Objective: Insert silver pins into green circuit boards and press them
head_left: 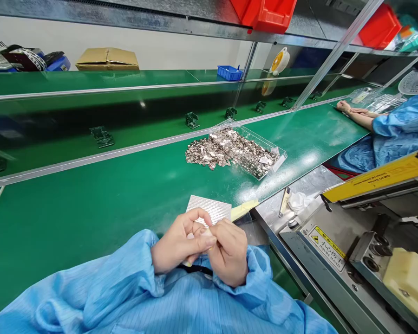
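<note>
My left hand and my right hand meet close in front of my body, fingers pinched together. Between the fingertips is something small and whitish, too hidden to name. Just beyond my hands a white sheet with fine rows of lines lies on the green bench. A strip of yellow paper sticks out to its right. Farther off, a clear plastic tray holds a heap of small metallic pieces, and more pieces are piled at its left side.
Beyond a metal rail, several dark green parts stand along a green belt. At right is a machine with a hand-injury warning label. A co-worker's arms rest on the bench at far right. Red bins sit on the overhead shelf.
</note>
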